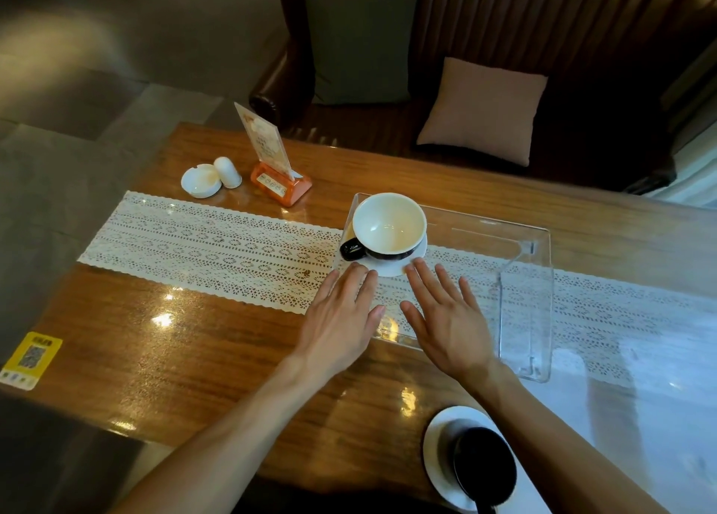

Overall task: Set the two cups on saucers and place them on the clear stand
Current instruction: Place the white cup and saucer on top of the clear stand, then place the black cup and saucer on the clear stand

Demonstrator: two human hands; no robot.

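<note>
A cup (pixel 388 224), white inside and black outside with a black handle to its left, stands on a white saucer (pixel 392 268) at the far left end of the clear stand (pixel 523 250). My left hand (pixel 341 319) and my right hand (pixel 446 315) hover flat just in front of that saucer, fingers spread, fingertips close to its rim, holding nothing. A second black cup (pixel 485 465) lies on a white saucer (pixel 436 447) at the near table edge, under my right forearm; it looks mouth-down or tipped.
A white lace runner (pixel 201 246) crosses the wooden table (pixel 194 358) under the stand. At the back left are a white ashtray (pixel 201 180), a small white shaker (pixel 228 172) and an orange menu holder (pixel 279 184). A yellow QR sticker (pixel 33 356) is at the left edge. A sofa with a pink cushion (pixel 485 110) is behind.
</note>
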